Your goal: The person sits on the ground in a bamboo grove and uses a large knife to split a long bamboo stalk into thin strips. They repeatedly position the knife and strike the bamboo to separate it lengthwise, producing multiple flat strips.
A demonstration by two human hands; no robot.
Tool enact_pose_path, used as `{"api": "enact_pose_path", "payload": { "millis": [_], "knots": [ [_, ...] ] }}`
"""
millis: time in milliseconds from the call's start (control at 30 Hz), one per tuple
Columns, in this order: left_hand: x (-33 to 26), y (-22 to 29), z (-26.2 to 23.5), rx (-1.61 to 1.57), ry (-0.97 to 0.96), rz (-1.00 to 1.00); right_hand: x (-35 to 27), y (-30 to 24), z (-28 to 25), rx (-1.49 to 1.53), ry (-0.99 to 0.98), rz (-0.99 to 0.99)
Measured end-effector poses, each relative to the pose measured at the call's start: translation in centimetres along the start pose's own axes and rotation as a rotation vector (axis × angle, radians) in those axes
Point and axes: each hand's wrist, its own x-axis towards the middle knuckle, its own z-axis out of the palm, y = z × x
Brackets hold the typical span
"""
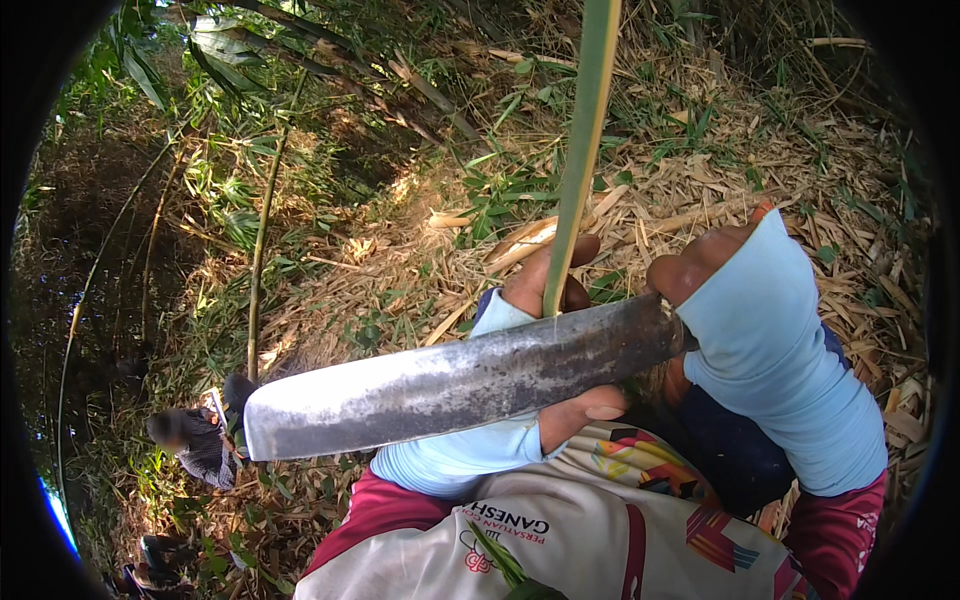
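Note:
A broad machete (450, 385) with a bright, worn blade lies across the middle of the view, its tip toward the left. My right hand (705, 265), in a light blue sleeve, is closed at the blade's right end; the handle itself is hidden. Behind the blade is my left hand (582, 412), its thumb showing below and its fingers above. Those fingers close around a long green bamboo strip (583, 150), which stands upright with a pale cut edge. The strip's lower end meets the blade's upper edge, and whether it continues behind is hidden.
Dry bamboo leaves and husks (700, 190) cover the ground around me. Thin bamboo stems (265, 230) rise at the left. Another person (205, 455) is low on the ground at the far left. Green leaves (505, 560) lie against my shirt.

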Motion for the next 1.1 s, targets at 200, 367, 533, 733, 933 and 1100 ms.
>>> {"api": "enact_pose_path", "payload": {
  "millis": [200, 367, 533, 733, 933, 1100],
  "knots": [
    [-0.1, -1.2, 0.5, -0.046, 0.083, 0.020, -0.1, 0.2, 0.1, -0.031, 0.042, -0.017],
    [-0.1, -1.4, 0.4, -0.045, 0.082, -0.007, 0.3, 0.0, -0.2, -0.120, 0.095, -0.061],
    [0.0, -1.2, 0.8, -0.043, 0.137, 0.004, 0.2, 0.0, 0.1, -0.148, 0.121, -0.053],
    [-0.1, -1.0, 1.1, -0.034, 0.137, -0.013, 0.2, 0.1, 0.4, -0.194, 0.147, -0.058],
    [-0.4, -1.4, 0.8, 0.052, 0.106, 0.059, -0.2, 0.1, 0.7, -0.151, 0.133, -0.008],
    [-0.3, -0.2, 0.1, 0.193, 0.045, 0.041, -0.1, 0.0, 0.4, -0.097, 0.139, -0.001]
  ]
}}
